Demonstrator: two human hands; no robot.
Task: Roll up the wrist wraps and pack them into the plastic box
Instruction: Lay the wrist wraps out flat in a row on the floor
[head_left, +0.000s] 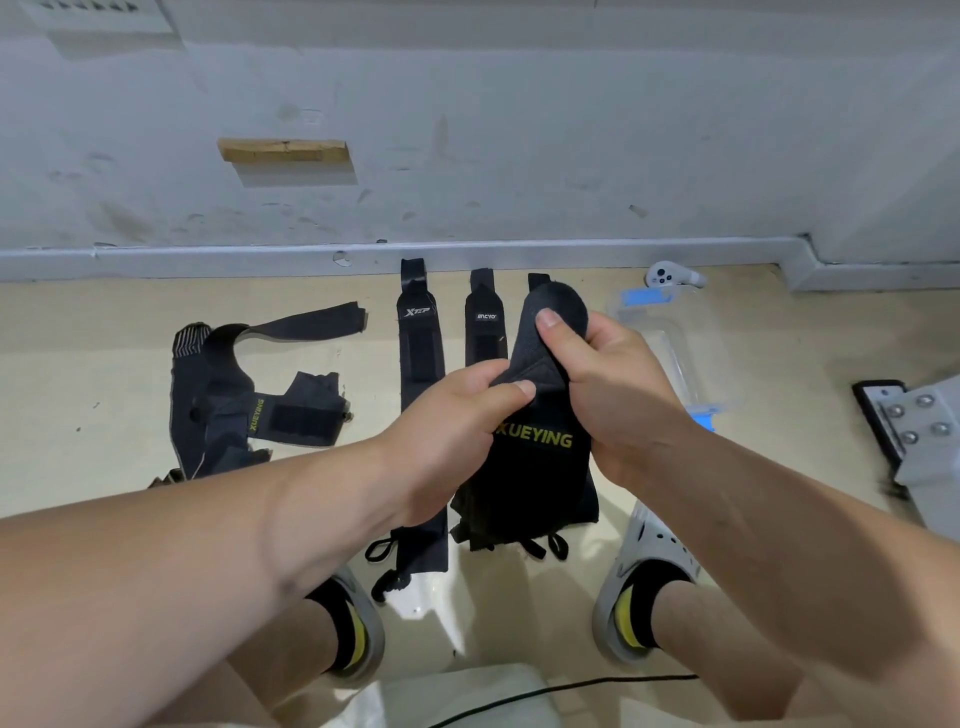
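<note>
Both the left hand (447, 431) and right hand (618, 395) are pinching the wrist wrap (540, 467) by its upper end, long axis hanging below the curled fingers (550, 318); the plastic box (675, 353) is lying beyond the right fingers.

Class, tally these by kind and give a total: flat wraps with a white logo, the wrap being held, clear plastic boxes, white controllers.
Flat white-logo wraps: 2
Held XUEYING wrap: 1
Clear plastic box: 1
White controller: 1
Total: 5
</note>
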